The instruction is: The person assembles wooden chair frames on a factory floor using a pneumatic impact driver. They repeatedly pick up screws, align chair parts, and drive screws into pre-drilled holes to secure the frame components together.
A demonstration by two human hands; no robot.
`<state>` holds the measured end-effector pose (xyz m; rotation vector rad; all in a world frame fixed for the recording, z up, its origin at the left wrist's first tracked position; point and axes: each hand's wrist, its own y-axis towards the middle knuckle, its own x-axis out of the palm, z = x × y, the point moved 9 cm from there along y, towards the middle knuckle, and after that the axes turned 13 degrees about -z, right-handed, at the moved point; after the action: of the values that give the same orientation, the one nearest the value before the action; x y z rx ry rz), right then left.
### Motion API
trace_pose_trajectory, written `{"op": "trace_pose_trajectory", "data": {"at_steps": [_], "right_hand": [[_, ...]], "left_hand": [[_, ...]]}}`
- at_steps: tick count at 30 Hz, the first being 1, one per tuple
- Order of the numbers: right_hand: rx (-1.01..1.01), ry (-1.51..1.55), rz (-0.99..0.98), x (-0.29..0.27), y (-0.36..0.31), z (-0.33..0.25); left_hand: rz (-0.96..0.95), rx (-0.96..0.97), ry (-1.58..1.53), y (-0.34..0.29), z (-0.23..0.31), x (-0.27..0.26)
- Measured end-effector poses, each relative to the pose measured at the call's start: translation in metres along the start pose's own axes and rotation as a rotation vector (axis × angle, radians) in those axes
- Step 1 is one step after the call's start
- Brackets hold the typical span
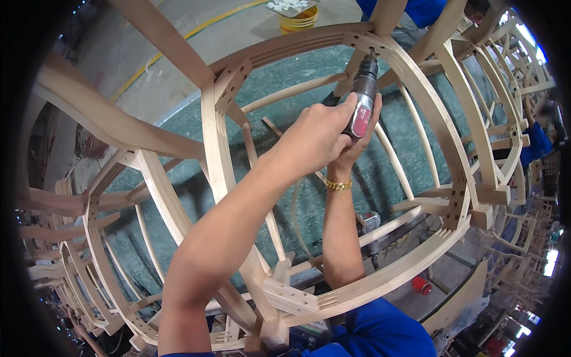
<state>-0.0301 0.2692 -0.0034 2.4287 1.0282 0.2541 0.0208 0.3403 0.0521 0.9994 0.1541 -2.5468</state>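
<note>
A power driver (360, 113), dark at the nose with a silver and red rear end, points away from me. Its bit meets a drilled corner block (360, 41) at the far side of a wooden chair frame (437, 113). My left hand (318, 134) is closed around the rear of the driver. Below and to the right of it, my right hand (357, 143) grips the same tool, and its fingers show along the right side. A gold-coloured band (339, 185) circles my right wrist. Both forearms reach through the frame's opening.
Other wooden frames (151, 190) stand on the left and right. Beneath lies a green work surface (303, 65). A second power tool (370, 229) rests near my right forearm, and a red object (422, 285) lies below. Beyond are a yellow bucket (298, 21) and a person in blue (422, 12).
</note>
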Motion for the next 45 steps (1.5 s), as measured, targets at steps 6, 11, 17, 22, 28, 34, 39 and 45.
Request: {"op": "trace_pose_trajectory", "data": {"at_steps": [6,11,17,22,28,34,39,45], "right_hand": [[-0.047,-0.154,0.011,-0.002,0.002,0.001],[0.148,0.281,0.033,0.004,-0.001,0.017],[-0.075,-0.113,-0.056,-0.006,-0.028,-0.034],[0.406,0.883,-0.117,-0.007,-0.101,-0.034],[0.693,1.632,-0.105,-0.132,-0.163,0.002],[0.727,0.814,-0.344,-0.258,-0.301,-0.112],[0.498,-0.414,0.454,-0.375,-0.486,-0.298],[1.002,-1.193,1.493,-0.382,-0.724,-0.403]], "left_hand": [[0.064,-0.014,0.091,-0.002,0.005,-0.004],[0.075,0.17,0.098,-0.001,0.013,-0.02],[0.382,0.153,0.194,-0.004,0.011,-0.059],[0.618,0.201,0.407,-0.018,0.013,-0.079],[0.429,0.484,0.076,0.012,0.046,-0.035],[-0.591,0.212,0.439,-0.05,0.008,0.044],[-0.659,0.024,0.535,-0.105,0.02,0.065],[-0.418,-0.193,0.491,-0.134,0.043,0.067]]}}
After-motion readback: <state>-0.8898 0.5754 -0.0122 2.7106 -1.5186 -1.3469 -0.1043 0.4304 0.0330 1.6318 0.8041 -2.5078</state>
